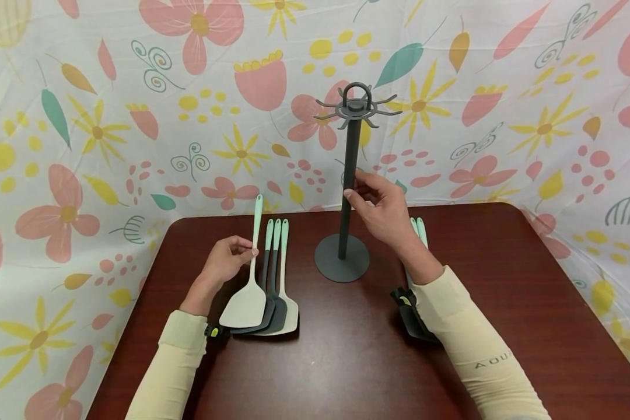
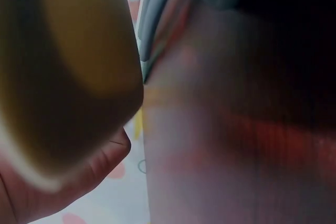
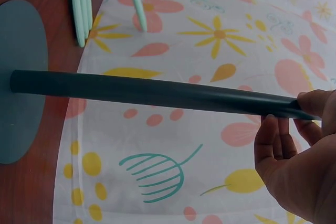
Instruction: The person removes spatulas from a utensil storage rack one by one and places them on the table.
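In the head view my left hand [image 1: 224, 261] pinches a cream spatula [image 1: 245, 303] by its handle, which has a mint-green end. The spatula is upright, its blade overlapping several other spatulas [image 1: 278, 312] with dark and cream blades. Its blade [image 2: 79, 40] fills the left wrist view's left side, blurred. My right hand [image 1: 382, 207] grips the post of a dark grey utensil stand [image 1: 350, 157] between thumb and fingers. The stand is upright, with a round base and a ring of hooks that carry nothing. In the right wrist view the fingers hold the post [image 3: 157, 92].
More spatulas [image 1: 415, 321] with mint handle ends lie at the right, partly hidden under my right forearm. Everything stands on a dark reddish-brown table [image 1: 315, 373]. A flower-printed cloth [image 1: 304, 52] hangs behind the table's back edge and at both sides.
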The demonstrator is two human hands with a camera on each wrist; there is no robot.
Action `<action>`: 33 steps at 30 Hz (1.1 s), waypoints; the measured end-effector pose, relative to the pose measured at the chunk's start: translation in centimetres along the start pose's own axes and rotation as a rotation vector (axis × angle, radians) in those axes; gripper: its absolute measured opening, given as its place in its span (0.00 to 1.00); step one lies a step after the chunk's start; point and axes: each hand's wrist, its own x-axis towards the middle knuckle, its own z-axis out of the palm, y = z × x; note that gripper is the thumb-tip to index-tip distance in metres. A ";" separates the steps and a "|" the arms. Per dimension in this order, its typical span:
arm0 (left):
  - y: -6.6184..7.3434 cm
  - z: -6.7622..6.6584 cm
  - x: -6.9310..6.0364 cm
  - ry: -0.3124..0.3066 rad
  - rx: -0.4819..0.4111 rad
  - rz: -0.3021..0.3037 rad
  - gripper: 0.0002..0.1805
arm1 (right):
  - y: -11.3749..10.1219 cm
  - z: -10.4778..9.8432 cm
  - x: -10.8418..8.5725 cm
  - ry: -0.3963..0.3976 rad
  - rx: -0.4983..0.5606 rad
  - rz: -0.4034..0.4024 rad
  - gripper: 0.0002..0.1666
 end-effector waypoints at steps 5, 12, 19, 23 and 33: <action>-0.6 0.2 0.1 -0.013 0.033 -0.026 0.16 | 0.2 0.0 0.0 0.002 0.008 0.005 0.20; -1.0 0.5 0.2 -0.016 0.054 -0.052 0.18 | 0.3 0.0 0.0 0.003 0.011 0.002 0.20; -1.5 0.9 0.1 -0.017 0.047 -0.098 0.17 | 0.3 0.0 0.1 0.001 0.007 0.005 0.20; -1.9 1.0 0.2 -0.016 0.051 -0.097 0.17 | 0.3 0.0 0.1 0.001 0.006 0.013 0.20; -2.0 1.2 0.0 -0.024 0.052 -0.103 0.16 | 0.3 0.0 0.1 0.004 0.013 0.014 0.20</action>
